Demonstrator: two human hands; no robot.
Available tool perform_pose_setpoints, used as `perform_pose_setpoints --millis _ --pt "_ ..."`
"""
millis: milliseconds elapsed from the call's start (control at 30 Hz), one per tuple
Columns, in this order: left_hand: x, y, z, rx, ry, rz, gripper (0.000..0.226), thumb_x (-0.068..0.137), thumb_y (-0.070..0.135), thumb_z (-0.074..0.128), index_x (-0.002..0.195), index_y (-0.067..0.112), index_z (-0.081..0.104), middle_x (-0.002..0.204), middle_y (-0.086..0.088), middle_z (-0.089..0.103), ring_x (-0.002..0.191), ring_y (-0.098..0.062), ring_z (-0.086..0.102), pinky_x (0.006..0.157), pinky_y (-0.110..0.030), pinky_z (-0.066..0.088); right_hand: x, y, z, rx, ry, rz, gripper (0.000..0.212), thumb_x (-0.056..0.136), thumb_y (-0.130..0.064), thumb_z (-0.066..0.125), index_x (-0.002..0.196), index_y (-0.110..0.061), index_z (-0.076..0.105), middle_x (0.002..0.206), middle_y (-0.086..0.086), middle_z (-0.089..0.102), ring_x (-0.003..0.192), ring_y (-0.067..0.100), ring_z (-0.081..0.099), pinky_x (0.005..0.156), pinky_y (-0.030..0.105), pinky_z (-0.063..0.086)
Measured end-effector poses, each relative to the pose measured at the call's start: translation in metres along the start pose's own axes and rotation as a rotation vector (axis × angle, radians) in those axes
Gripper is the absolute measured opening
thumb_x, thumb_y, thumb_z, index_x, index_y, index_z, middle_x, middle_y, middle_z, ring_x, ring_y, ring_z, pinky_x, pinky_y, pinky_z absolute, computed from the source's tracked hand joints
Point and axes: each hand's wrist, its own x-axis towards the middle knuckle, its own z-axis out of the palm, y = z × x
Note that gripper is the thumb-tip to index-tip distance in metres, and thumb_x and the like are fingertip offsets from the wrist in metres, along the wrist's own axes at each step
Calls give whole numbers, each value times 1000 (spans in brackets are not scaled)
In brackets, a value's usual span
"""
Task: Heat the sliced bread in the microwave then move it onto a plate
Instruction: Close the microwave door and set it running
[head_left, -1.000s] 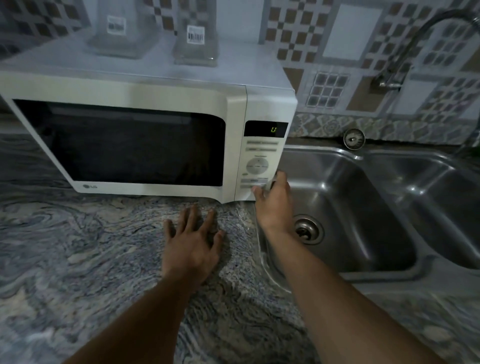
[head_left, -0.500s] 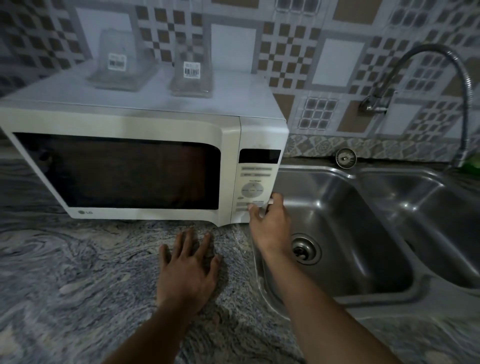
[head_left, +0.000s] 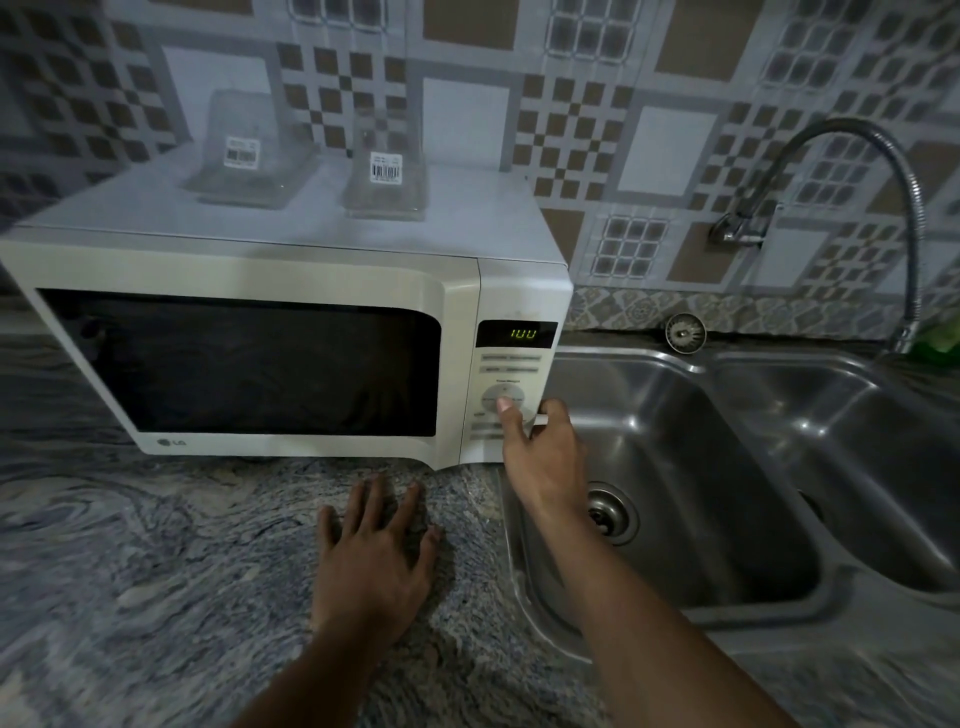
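A white microwave (head_left: 291, 270) stands on the marbled counter (head_left: 156, 571) with its door closed and its dark window showing nothing inside. Its green display (head_left: 522, 333) is lit. My right hand (head_left: 540, 447) reaches up to the control panel, its thumb pressing the round dial pad (head_left: 506, 397) while the other fingers curl round the panel's right edge. My left hand (head_left: 374, 561) lies flat on the counter in front of the microwave, fingers spread. No bread and no plate are in view.
Two clear plastic containers (head_left: 249, 150) (head_left: 387, 166) with barcode labels sit on top of the microwave. A steel double sink (head_left: 727, 467) lies right of it, with a curved tap (head_left: 857, 156) on the tiled wall. A sink strainer (head_left: 685, 332) leans at the back ledge.
My right hand has moved up from the lower buttons to the round dial pad. The display was dark half a second ago and is lit with digits now. The view has tilted up slightly.
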Motion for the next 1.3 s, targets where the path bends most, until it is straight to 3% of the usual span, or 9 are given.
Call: perform_pose_setpoints --millis 100,200,267,400,500,633,767,1133,1300 --pt "0 1 -2 7 -11 -3 67 91 68 10 154 44 3 165 0 2 152 -19 -8 121 -50 -5 2 1 -1 33 -22 22 59 89 -72 51 121 -23 53 97 -4 70 90 20 68 75 34 56" --pt "1 2 -4 6 -25 -3 71 90 62 2 156 37 1 165 1 0 151 -17 -9 121 -50 -5 -8 1 -3 -5 -44 86 78 89 -76 44 145 -22 39 129 5 64 113 27 63 91 39 53" --pt "1 0 -5 7 -48 6 78 84 56 -8 157 29 0 165 0 -3 151 -16 -11 121 -50 -5 -24 6 1 -61 -86 116 75 96 -69 37 155 -25 23 150 7 46 130 32 52 99 47 45" --pt "2 -3 -5 -26 -82 29 84 79 55 -14 157 26 -1 165 -1 -6 150 -17 -13 122 -48 -6 -58 33 17 -322 -184 -17 60 105 -45 32 156 -15 22 150 15 42 131 32 48 106 43 43" --pt "3 -8 -8 12 -127 50 85 77 59 -17 156 30 -6 164 0 -12 150 -20 -16 121 -51 -7 -72 53 25 -524 -355 -144 60 107 -33 28 160 -11 11 166 15 10 152 30 12 123 44 14" --pt "-6 -14 -9 71 -120 38 70 86 62 -12 153 41 -13 162 -1 -19 149 -25 -20 117 -57 -13 -80 65 28 -628 -435 -220 63 108 -38 17 159 -12 -10 165 11 -21 153 26 -17 124 46 -3" --pt "-7 -13 -9 64 -101 37 63 94 61 -1 152 43 -12 163 -3 -17 149 -23 -19 118 -56 -12 -79 69 28 -636 -475 -246 62 108 -42 13 158 -15 -13 161 7 -30 151 24 -23 124 46 -5" --pt "-6 -13 -8 89 -92 35 68 86 64 -10 151 44 -14 164 -2 -14 150 -23 -17 118 -57 -8 -81 71 29 -685 -457 -285 64 106 -45 8 157 -13 -17 157 11 -34 149 24 -28 122 44 -13" --pt "-5 -13 -8 112 -85 36 62 94 62 0 151 44 -15 164 -3 -14 150 -23 -16 118 -58 -7 -85 69 34 -706 -466 -334 82 86 -47 -18 156 -5 -13 158 14 -31 147 26 -31 123 44 -10"
